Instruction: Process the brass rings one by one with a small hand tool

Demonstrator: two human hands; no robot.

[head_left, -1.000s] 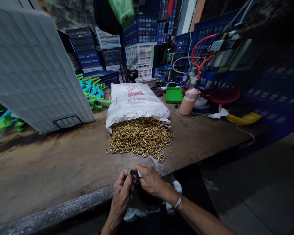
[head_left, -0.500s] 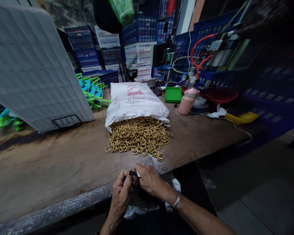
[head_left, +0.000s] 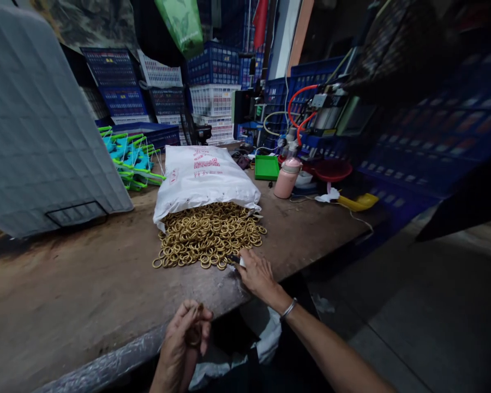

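A heap of brass-coloured rings spills onto the table from the mouth of a white printed sack. My right hand reaches to the heap's near right edge. Between its thumb and fingers is a small black tool with a pale part; its exact kind is unclear. Lower down, at the table's front edge, my left hand is curled closed around what looks like a ring, dim and partly covered by the fingers.
A grey padded panel stands on the left, with green and turquoise frames behind it. Towards the right are a green tray, a pink bottle, a yellow scoop and a red dish. Stacked crates rise behind.
My hands, together half a second ago, have parted. The right one has moved forward to the rings with the black tool; the left has drawn down and left. The camera view has turned right.
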